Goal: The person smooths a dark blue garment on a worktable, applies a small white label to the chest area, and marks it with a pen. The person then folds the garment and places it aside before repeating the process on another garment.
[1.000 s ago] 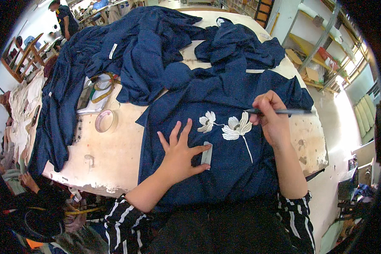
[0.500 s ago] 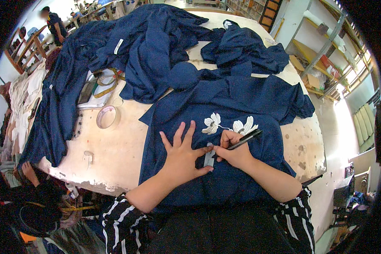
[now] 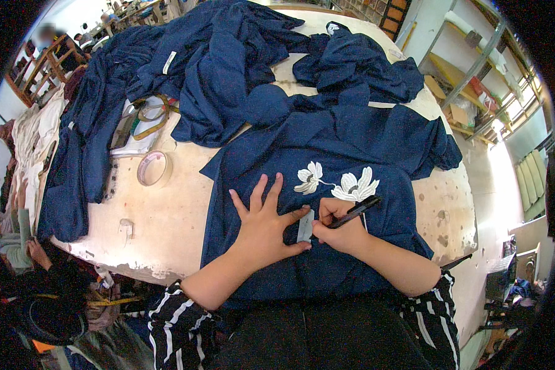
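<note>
A navy blue garment piece lies spread before me, bearing white embroidered flowers. On it rests a small pale strip, a label or ruler piece I cannot tell which. My left hand lies flat on the cloth with fingers spread, its index finger and thumb at either end of the strip's left side. Just right of the strip, my right hand grips a black pen in a writing hold. The pen's tip is hidden behind my fingers.
More navy garments heap across the table's far and left sides. A tape roll and a tape measure lie left of my work. Another person's hand is at the left edge. Shelves stand right.
My right hand has shifted slightly down and right with the pen, uncovering more of the larger flower. My left hand stays nearly in place. The hanging navy cloth at left has shifted.
</note>
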### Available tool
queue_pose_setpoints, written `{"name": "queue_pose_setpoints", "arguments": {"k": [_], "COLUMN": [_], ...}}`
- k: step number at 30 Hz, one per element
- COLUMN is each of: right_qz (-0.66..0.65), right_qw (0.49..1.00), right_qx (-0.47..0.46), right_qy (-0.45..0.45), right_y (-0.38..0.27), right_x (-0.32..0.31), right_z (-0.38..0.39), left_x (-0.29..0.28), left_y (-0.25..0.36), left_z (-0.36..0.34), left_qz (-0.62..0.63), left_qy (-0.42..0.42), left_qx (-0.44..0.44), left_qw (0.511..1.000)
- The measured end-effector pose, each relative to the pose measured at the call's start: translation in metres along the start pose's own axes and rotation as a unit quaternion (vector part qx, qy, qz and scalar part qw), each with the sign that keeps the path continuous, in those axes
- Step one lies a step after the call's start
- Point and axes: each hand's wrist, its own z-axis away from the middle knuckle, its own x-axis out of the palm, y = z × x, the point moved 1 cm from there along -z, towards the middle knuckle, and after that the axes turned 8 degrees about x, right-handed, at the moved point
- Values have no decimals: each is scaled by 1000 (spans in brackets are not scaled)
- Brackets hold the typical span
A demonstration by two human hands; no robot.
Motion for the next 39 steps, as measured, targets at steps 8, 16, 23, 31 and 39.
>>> {"name": "queue_pose_setpoints", "arguments": {"k": [8, 16, 23, 31, 39], "right_qz": [8, -4, 3, 31, 26], "right_qw": [1000, 1000, 1000, 999, 999], "right_qx": [7, 6, 5, 4, -3], "right_qy": [-11, 4, 12, 29, 46], "right_y": [-3, -1, -2, 0, -3], "right_x": [1, 2, 2, 2, 2], "right_z": [-2, -1, -1, -2, -1], "left_x": [0, -3, 0, -1, 0], "left_y": [0, 2, 0, 1, 0], "left_z": [0, 0, 0, 0, 1], "left_qz": [2, 2, 2, 6, 2], "left_qy": [-1, 5, 8, 3, 7], "left_qx": [2, 8, 12, 10, 5], "left_qw": [1000, 1000, 1000, 1000, 1000]}}
